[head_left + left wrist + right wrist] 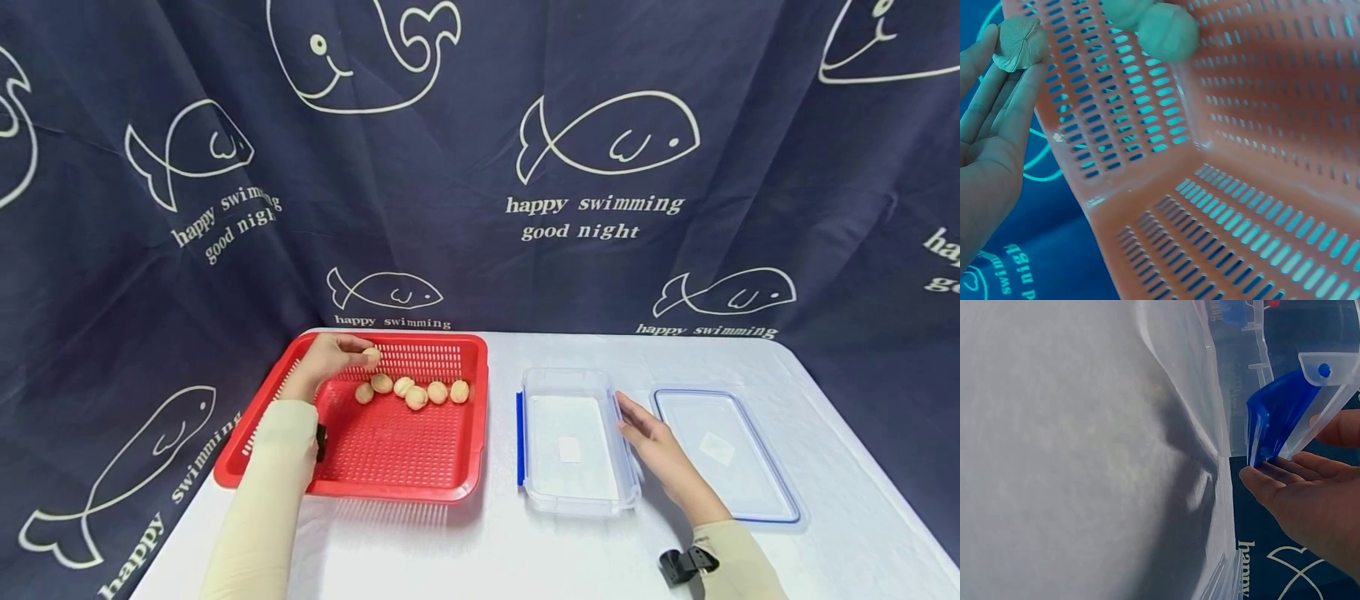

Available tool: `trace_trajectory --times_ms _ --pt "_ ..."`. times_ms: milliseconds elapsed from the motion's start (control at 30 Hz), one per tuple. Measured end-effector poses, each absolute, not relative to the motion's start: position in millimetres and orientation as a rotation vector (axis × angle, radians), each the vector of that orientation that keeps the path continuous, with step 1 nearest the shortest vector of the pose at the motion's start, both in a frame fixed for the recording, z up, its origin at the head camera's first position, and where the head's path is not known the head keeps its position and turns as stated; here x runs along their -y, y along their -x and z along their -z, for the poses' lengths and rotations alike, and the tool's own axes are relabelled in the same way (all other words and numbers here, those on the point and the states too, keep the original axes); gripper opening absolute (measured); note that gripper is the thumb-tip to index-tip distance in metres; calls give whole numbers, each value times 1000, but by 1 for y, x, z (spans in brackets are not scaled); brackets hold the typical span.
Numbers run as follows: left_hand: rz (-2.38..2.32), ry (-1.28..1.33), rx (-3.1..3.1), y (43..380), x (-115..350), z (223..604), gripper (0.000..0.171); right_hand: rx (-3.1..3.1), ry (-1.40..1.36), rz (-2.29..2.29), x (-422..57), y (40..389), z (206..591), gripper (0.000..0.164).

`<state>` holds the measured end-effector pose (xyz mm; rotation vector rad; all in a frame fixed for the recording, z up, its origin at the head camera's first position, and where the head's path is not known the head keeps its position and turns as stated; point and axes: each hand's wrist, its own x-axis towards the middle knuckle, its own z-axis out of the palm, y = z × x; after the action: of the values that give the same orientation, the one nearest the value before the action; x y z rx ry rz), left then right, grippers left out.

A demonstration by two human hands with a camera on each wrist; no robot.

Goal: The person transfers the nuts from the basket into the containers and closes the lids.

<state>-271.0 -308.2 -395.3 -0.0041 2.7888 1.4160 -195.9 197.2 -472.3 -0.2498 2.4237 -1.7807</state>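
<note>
My left hand [333,360] pinches a walnut [1021,42] between thumb and fingertips, above the back left part of a red slotted basket [480,417]. Several more walnuts [417,397] lie on the basket floor toward the back, and two show at the top edge of the left wrist view. On the right, my right hand [654,446] touches the right side of a clear rectangular container [540,502] that has a label on its floor. The right wrist view puts its fairly straight fingers against the blue latch [1285,412], with the thumb beside the wall.
A clear lid [750,492] with a blue seal lies flat to the right of the container. White cloth [420,558] covers the table. Behind it hangs a dark blue curtain [480,183] printed with fish and words. Another blue latch [520,439] hangs on the container's left side.
</note>
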Motion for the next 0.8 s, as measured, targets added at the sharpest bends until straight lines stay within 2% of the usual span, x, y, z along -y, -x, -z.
trace_trajectory --times_ms 267,567,800 --pt "-1477 5 -2773 269 293 385 36 -2424 241 1768 -197 195 471 53" --pt "-1557 -119 -2797 263 273 370 32 -2429 229 1769 -196 196 471 53" --pt "-1591 -176 -2790 259 256 360 36 -2427 233 1776 -196 196 471 53"
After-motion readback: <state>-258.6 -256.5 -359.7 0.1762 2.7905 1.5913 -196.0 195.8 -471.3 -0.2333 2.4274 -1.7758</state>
